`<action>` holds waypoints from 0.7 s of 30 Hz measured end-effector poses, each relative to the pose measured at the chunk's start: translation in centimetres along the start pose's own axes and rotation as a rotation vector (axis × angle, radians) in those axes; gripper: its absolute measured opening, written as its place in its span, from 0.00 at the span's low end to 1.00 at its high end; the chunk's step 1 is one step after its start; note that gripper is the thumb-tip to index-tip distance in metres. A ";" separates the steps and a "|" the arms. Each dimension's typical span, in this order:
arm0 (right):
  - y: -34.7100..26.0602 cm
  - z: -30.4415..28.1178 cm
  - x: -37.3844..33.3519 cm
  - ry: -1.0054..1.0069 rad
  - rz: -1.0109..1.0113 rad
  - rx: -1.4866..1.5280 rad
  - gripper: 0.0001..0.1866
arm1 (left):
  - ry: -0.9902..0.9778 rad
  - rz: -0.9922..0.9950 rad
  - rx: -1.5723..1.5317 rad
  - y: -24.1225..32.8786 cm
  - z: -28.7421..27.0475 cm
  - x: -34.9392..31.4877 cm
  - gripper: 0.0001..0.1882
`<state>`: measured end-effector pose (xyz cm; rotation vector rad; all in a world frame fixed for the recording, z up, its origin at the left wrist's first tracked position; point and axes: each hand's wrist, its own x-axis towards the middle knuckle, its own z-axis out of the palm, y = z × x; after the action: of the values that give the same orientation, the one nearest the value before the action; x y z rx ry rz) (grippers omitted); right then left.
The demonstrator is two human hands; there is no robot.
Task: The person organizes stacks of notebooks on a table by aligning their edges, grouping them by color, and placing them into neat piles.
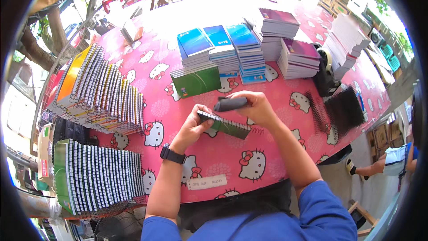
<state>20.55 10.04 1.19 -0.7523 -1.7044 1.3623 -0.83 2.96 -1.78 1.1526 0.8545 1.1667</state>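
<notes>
Over the middle of the table, my left hand (192, 127) grips a green spiral notebook (232, 129) by its left end, thumb on the near side. The notebook is tilted with its coil edge up, and a loose tail of coil (257, 130) sticks out past its right end. My right hand (261, 109) is closed on a dark grey tool (231, 104) with a thick, rounded body, just above the coil near my left fingers. Its working end and exact kind cannot be made out.
Spiral notebooks (96, 174) stand in rows at the left, more with orange covers (76, 78) behind. Ahead are blue-covered stacks (194, 42), a green notebook block (196, 81) and maroon stacks (298, 58). Black coils (343, 111) and a tape dispenser (325, 73) lie right. A paper label (207, 182) lies near me.
</notes>
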 end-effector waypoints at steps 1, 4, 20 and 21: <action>0.4 0.5 0.3 -0.069 -0.134 0.024 0.18 | -0.005 0.002 0.014 0.1 -0.2 0.0 0.14; 1.8 0.5 0.8 -0.010 -0.256 -0.551 0.16 | -0.002 -0.091 0.051 -0.1 -0.7 -0.3 0.13; -2.5 3.9 -1.0 0.045 -0.634 -0.466 0.11 | 0.330 0.297 0.429 2.6 4.2 -1.3 0.09; -2.5 3.5 -1.3 0.070 -0.625 -0.480 0.11 | 0.304 0.281 0.346 2.3 4.4 -1.3 0.08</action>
<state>18.27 6.63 3.00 -0.4431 -2.0063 0.5021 2.46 0.68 1.43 1.4318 1.1884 1.4901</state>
